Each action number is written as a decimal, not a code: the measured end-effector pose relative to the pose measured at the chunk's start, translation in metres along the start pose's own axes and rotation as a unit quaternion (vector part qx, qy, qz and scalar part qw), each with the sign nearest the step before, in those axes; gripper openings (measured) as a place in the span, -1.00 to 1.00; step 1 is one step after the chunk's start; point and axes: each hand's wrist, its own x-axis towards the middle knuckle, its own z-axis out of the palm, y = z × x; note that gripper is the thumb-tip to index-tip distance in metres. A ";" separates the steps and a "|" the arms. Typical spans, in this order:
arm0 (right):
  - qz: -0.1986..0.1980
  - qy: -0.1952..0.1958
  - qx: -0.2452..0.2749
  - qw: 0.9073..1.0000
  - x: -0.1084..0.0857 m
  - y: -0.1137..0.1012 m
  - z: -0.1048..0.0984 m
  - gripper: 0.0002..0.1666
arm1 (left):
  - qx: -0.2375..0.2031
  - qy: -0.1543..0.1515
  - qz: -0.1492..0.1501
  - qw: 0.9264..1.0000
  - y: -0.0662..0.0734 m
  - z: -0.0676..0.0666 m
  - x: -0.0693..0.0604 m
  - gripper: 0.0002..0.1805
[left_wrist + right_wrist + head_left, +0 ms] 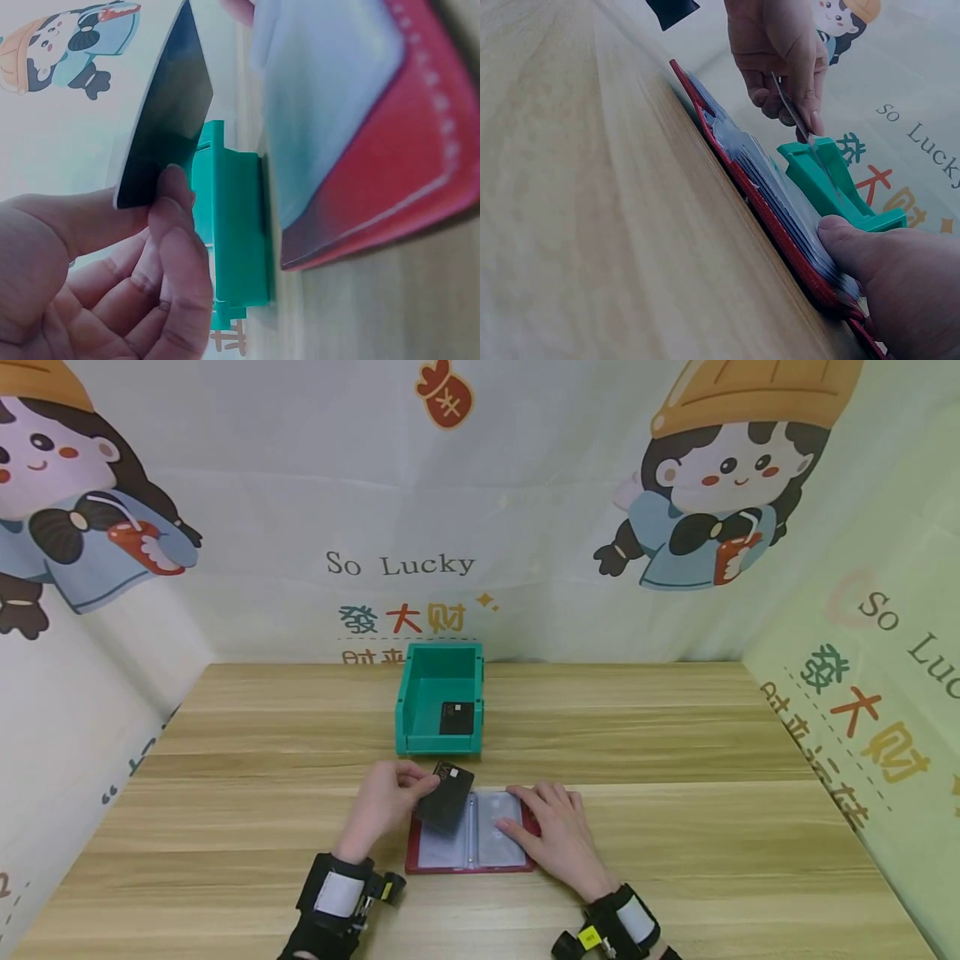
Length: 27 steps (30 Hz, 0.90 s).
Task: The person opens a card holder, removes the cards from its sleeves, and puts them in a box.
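One black card (446,802), pinched in your left grip (388,802).
Right grip (561,833) rests loosely on album (472,843): keep pages (495,852) flat, card square.

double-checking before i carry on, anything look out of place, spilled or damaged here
Nothing stands out. The left hand pinches a tilted black card, the red card holder lies open under the right hand, and the green bin stands upright with another card inside. No spill or damage shows.
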 end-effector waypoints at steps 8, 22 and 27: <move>0.003 -0.006 0.009 1.000 0.000 0.000 0.000 -0.43 | -0.020 0.039 0.021 0.999 0.008 -0.006 0.014 -0.81; 0.004 -0.005 0.008 1.000 0.001 0.001 0.001 -0.44 | -0.028 0.061 0.050 0.996 0.019 -0.013 0.039 -0.78; 0.006 -0.008 0.006 1.000 0.002 0.001 0.001 -0.44 | -0.020 0.081 0.067 0.994 0.021 -0.010 0.048 -0.71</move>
